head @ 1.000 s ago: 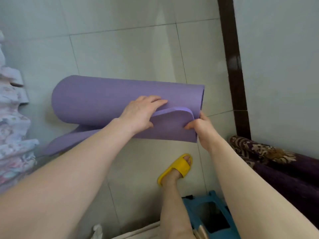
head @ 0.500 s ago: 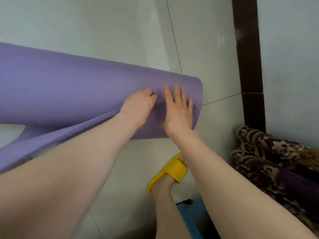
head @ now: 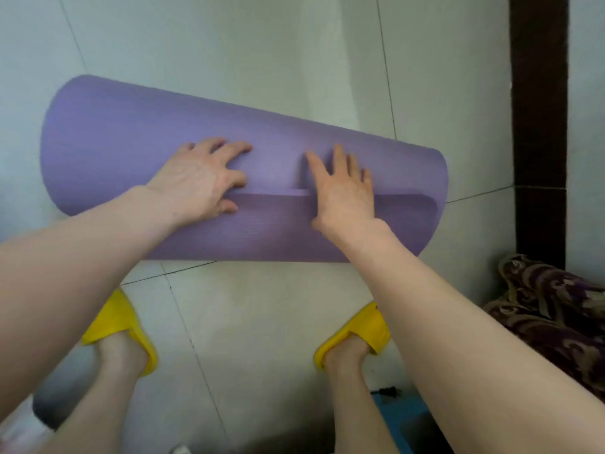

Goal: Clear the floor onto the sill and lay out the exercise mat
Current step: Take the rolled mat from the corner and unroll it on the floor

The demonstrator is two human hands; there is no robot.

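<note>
A purple exercise mat (head: 137,139) lies rolled up across the pale tiled floor, its long axis running left to right and tilted down to the right. Its free edge shows as a flap along the near side of the roll. My left hand (head: 199,181) rests flat on the roll near the middle, fingers spread and curled over the flap's edge. My right hand (head: 343,188) presses flat on the roll just to the right, fingers apart and pointing away from me. Neither hand grips anything.
My feet in yellow slippers (head: 118,326) (head: 357,335) stand on the tiles just behind the roll. A dark patterned fabric (head: 550,309) is piled at the right, under a dark brown wall strip (head: 537,126). A blue object (head: 402,421) sits at the bottom right.
The roll now lies lower and fully in view on the floor. My hands have shifted apart on it, and both feet now stand behind the mat.
</note>
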